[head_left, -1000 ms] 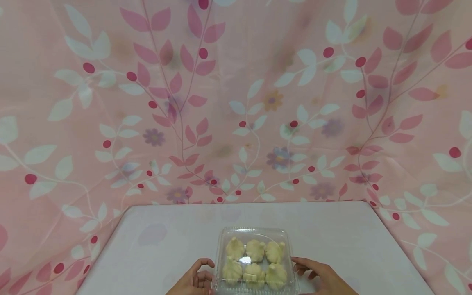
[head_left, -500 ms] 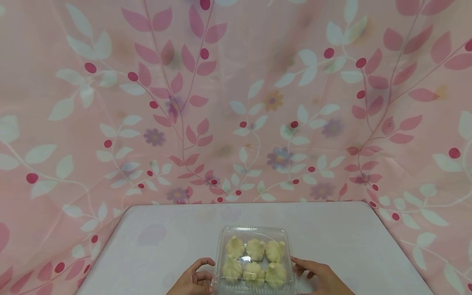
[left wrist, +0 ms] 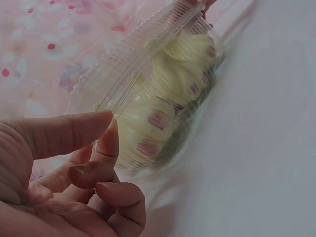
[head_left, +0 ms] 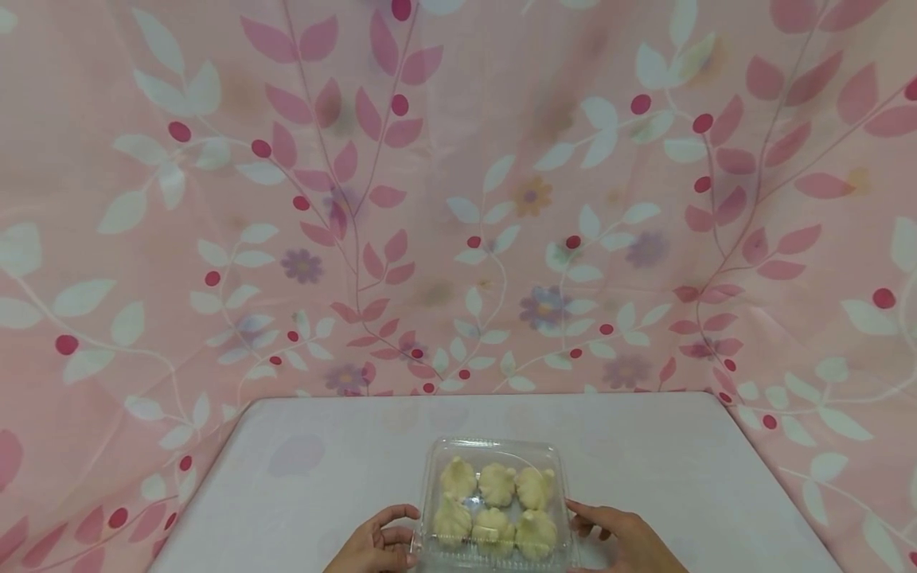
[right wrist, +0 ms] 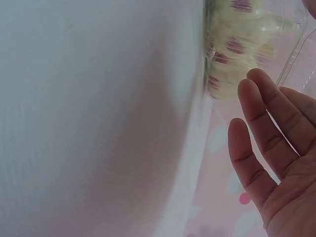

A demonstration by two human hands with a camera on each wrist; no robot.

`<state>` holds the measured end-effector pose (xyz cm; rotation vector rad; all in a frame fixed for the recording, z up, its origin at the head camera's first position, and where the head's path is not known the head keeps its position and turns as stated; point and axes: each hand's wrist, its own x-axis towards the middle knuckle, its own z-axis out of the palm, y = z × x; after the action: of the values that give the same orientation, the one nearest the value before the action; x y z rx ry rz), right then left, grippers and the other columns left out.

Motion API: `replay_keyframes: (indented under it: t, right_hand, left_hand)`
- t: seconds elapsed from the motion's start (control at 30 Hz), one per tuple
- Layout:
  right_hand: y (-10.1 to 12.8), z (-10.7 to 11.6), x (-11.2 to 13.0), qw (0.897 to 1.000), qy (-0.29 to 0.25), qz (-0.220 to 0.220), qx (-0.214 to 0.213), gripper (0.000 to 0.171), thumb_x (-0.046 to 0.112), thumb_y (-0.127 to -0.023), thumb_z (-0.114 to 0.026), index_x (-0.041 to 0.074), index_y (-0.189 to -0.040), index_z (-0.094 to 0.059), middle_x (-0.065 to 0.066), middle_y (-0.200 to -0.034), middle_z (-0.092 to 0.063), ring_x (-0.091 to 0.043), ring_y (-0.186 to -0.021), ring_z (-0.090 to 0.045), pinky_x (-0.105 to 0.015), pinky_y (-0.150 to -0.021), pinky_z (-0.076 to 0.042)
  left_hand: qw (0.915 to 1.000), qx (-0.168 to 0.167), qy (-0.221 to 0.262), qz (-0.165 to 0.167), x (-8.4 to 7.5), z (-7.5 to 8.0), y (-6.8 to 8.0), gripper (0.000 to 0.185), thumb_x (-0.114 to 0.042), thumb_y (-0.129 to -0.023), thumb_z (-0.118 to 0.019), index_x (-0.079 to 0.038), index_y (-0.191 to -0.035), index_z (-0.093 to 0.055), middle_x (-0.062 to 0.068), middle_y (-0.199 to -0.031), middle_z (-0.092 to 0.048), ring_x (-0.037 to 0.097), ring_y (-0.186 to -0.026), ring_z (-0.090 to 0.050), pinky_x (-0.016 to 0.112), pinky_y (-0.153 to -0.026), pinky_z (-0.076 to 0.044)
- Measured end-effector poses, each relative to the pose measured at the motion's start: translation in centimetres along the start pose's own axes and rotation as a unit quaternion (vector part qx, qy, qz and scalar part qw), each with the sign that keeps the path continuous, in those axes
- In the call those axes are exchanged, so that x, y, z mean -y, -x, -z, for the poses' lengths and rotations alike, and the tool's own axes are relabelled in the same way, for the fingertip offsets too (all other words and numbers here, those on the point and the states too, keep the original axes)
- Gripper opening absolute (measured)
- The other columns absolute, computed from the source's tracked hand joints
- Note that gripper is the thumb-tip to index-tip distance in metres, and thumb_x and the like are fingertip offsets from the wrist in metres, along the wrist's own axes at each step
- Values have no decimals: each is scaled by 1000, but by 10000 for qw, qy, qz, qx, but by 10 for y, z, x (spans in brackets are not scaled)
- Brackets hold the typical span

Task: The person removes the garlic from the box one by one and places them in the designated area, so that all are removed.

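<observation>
Movement since a second ago: slight; the box shows a little higher in the head view, and the left fingers are less bent.

Item: one clear hinged-type plastic box point(head_left: 494, 447), ribbed walls, lid down, placed at the near side of the table, midway between the hands. Contents: six pale garlic bulbs point(head_left: 497, 484), two rows of three, purple streaks on their sides in the wrist views.

Left hand point(head_left: 372, 547): at the box's left side; thumb and forefinger pinch the rim, remaining fingers curled below, clear of the rim. Right hand point(head_left: 626, 543): at the right side; forefinger touching the box, other fingers nearly straight and slightly apart; whether thumb and forefinger clamp the rim cannot be told.

Support: white table point(head_left: 645, 458), rounded far corners, faint printed blotches. Surround: pink cloth backdrop point(head_left: 444, 159), printed with pale and rose leaves, red berries, blurred flowers.
</observation>
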<state>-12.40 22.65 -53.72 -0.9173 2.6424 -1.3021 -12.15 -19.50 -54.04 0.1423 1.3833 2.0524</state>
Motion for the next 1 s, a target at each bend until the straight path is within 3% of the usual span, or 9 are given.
replay_keyframes:
  t: [0.23, 0.4, 0.5, 0.73, 1.0]
  right_hand:
    - [1, -2, 1, 9999, -115, 36, -117, 61, 26, -81, -73, 5, -134, -49, 11, -102, -63, -9, -85, -59, -28, -64, -48]
    - [0, -4, 2, 9996, -20, 77, -266, 63, 28, -80, -74, 6, -133, -50, 10, -99, -63, -8, -83, -59, -28, -63, -48]
    - [0, -4, 4, 9993, 223, 34, -295, 63, 33, -79, -74, 9, -133, -51, 13, -98, -61, -5, -82, -58, -27, -62, -48]
    - [2, -2, 6, 9989, 433, -133, -126, 65, 37, -81, -71, 12, -136, -48, 17, -97, -58, -4, -82, -56, -26, -62, -48]
    - [5, -2, 9, 9894, 1315, -267, -556, 67, 49, -76, -72, 26, -134, -49, 19, -99, -55, -2, -84, -53, -24, -60, -45]
  left_hand:
    - [9997, -213, -56, 116, 2, 0, -1, 48, -5, -87, -61, 0, -130, -41, 4, -101, -65, 12, -83, -63, 27, -70, -50]
    - [9946, -652, -803, 122, 1, -6, -4, 39, -11, -85, -65, 0, -121, -54, 5, -99, -64, 15, -85, -62, 29, -72, -50]
    - [9912, -657, -1142, 124, -2, -11, -5, 39, -13, -85, -65, 1, -120, -56, 6, -98, -63, 15, -82, -61, 30, -71, -49]
    - [9914, -373, -1253, 39, -7, -12, -3, 40, -11, -86, -64, 3, -121, -53, 8, -95, -63, 14, -78, -61, 28, -68, -49]
    - [9961, 534, -665, -242, -8, -8, -4, 43, 1, -86, -58, 7, -125, -39, 0, -90, -58, 8, -73, -58, 25, -68, -49]
